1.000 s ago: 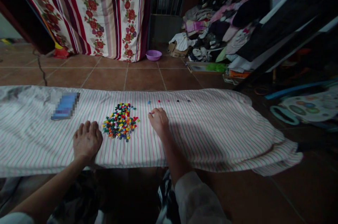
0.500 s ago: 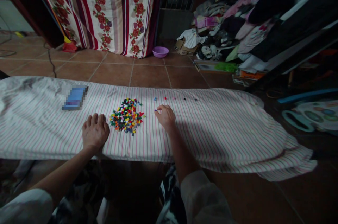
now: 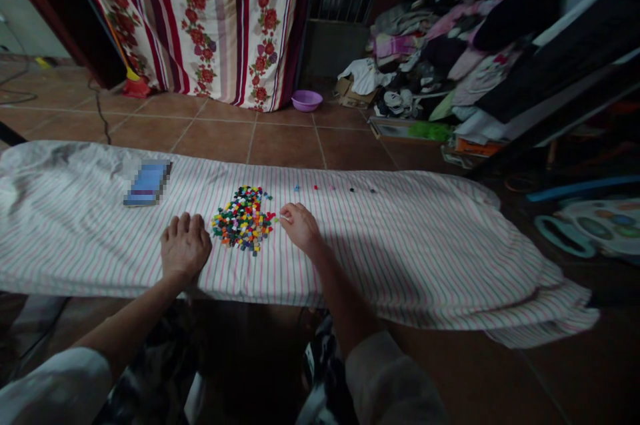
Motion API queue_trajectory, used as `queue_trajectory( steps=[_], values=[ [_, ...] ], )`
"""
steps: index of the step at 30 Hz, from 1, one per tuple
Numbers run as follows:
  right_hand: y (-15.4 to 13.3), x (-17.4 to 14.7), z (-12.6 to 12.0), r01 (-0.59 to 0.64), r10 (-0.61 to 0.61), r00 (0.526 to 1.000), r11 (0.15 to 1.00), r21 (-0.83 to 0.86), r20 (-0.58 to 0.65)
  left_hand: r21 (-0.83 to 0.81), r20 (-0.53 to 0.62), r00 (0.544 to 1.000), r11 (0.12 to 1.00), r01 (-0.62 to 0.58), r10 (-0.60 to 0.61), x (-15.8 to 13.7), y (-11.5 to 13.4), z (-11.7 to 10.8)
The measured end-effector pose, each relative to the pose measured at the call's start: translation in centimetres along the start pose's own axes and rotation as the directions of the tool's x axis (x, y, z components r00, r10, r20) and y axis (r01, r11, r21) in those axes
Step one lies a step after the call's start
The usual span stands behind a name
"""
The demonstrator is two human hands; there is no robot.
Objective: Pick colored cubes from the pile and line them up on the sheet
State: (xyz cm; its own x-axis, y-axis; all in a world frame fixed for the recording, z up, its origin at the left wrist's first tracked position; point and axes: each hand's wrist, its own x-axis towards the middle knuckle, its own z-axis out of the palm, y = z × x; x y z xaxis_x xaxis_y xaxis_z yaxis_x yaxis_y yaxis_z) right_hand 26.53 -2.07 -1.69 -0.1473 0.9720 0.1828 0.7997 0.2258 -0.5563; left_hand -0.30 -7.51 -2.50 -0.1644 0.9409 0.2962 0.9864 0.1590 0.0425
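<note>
A heap of small coloured cubes [image 3: 243, 221] lies on the striped cloth in front of me. My left hand [image 3: 185, 245] rests palm down on the cloth, just left of the heap, with fingers stretched out and nothing held. Off the heap's right edge is my right hand [image 3: 300, 226], thumb and fingers drawn together; what they pinch is too small to make out. A spaced row runs beyond it: a light blue piece [image 3: 297, 189], a red piece [image 3: 315, 187], a pink piece [image 3: 333, 187], a black piece [image 3: 352, 190] and a dark grey piece [image 3: 373, 191].
A phone [image 3: 149, 183] with a blurred screen lies at the left of the striped cloth [image 3: 430, 245]. Past the far edge, a purple basin [image 3: 307, 101] stands on the tiled floor near a floral curtain [image 3: 225, 25]. Clothes [image 3: 450, 45] are heaped at the back right.
My right hand has moved left and slightly nearer me, towards the heap. The dark blue piece seen at its fingertips before no longer shows there. My left hand stays in place on the cloth.
</note>
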Motion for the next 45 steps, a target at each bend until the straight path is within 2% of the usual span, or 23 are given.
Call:
queue_trajectory(
  steps=[5, 11, 20, 26, 36, 45],
  values=[
    [-1.1, 0.3, 0.2, -0.027, 0.029, 0.997, 0.999, -0.027, 0.076, 0.015, 0.015, 1.0, 1.0, -0.001, 0.001, 0.0, 0.1, -0.2],
    [-2.3, 0.3, 0.1, -0.049, 0.071, 0.986, 0.988, -0.149, 0.15, 0.045, 0.008, 1.0, 0.999, -0.009, 0.008, 0.0, 0.3, -0.4],
    [-3.0, 0.3, 0.0, -0.061, 0.101, 0.98, 0.973, -0.224, 0.173, 0.05, 0.01, 1.0, 0.999, -0.015, 0.014, -0.1, 0.5, -0.8],
    [-2.9, 0.3, 0.0, -0.057, 0.095, 0.978, 0.978, -0.2, 0.186, 0.037, 0.014, 1.0, 0.999, -0.011, 0.011, 0.0, 0.5, -1.0],
    [-1.2, 0.5, 0.4, 0.024, -0.006, 0.968, 0.997, -0.07, 0.253, 0.028, 0.009, 1.0, 1.0, -0.007, 0.007, 0.0, 0.3, -0.6],
    [-0.4, 0.3, 0.4, 0.061, -0.061, 0.968, 0.998, 0.006, 0.244, 0.022, 0.009, 1.0, 1.0, 0.007, -0.007, -0.1, 0.2, -0.3]
  ],
)
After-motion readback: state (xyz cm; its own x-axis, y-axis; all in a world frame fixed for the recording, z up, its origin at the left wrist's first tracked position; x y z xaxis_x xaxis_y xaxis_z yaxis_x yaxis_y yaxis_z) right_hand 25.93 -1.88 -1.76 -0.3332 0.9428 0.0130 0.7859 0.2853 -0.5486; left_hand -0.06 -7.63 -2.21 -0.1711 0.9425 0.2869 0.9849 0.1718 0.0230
